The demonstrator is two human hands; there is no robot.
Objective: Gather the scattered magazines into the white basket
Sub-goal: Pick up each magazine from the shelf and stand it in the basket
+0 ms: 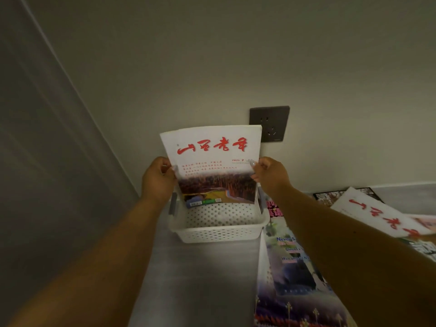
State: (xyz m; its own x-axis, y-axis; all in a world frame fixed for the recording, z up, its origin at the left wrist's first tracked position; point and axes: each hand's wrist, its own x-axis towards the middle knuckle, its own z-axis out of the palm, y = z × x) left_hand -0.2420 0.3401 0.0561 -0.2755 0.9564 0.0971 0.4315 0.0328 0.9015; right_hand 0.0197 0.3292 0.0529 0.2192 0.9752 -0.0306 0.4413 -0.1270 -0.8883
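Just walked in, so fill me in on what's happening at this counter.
A person holds a white magazine with red lettering upright by its side edges, left hand and right hand, its bottom edge down inside the white basket. More magazines, including a purple-covered one and a second white one, lie on the counter to the right.

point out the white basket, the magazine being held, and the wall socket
white basket (218, 231), head view, on its perforated front wall
held magazine (212, 147), head view, on the red title of its cover
wall socket (271, 119), head view, on the upper part of its dark plate
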